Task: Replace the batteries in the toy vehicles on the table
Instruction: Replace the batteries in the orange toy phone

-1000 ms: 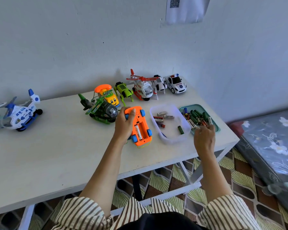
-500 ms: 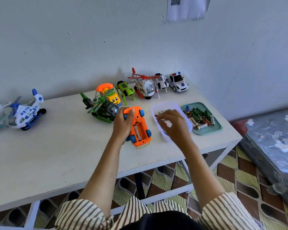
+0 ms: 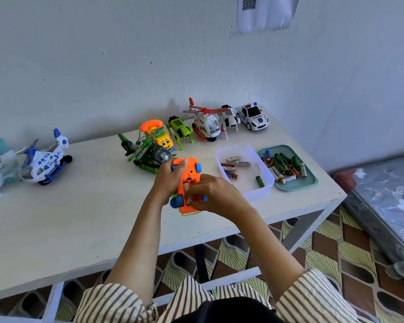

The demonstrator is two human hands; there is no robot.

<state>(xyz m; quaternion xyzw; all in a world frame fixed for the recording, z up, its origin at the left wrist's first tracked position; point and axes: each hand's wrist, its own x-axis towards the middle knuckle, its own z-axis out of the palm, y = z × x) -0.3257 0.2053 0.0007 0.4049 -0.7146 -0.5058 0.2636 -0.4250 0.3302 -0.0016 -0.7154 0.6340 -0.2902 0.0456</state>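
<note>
Upside down near the front edge of the table (image 3: 79,217): orange car (image 3: 188,170), wheels up, battery bay open.

Gripped by the left hand (image 3: 168,180), fingers wrapped round the front end and one side. Right hand (image 3: 210,194) curled over the rear, fingertips seemingly pinching the near end of a pale battery (image 3: 186,186) lying in the bay. Depth of seating hidden by fingers.

Probably light, hollow, stiff plastic. Smooth shell, likely slippery; free-rolling wheels a poor hold. Best gripped across the body between the axles and pressed down on the tabletop for bracing.

Battery small, hard and round, so prone to rolling or springing out. Best pinched at mid-length and pushed against the spring end first. Polarity not readable.

Just right of the car: clear tub (image 3: 264,187) with a few loose batteries. Beside that, teal tray (image 3: 313,180) with a denser pile. Fresh or spent: cannot tell.
</note>
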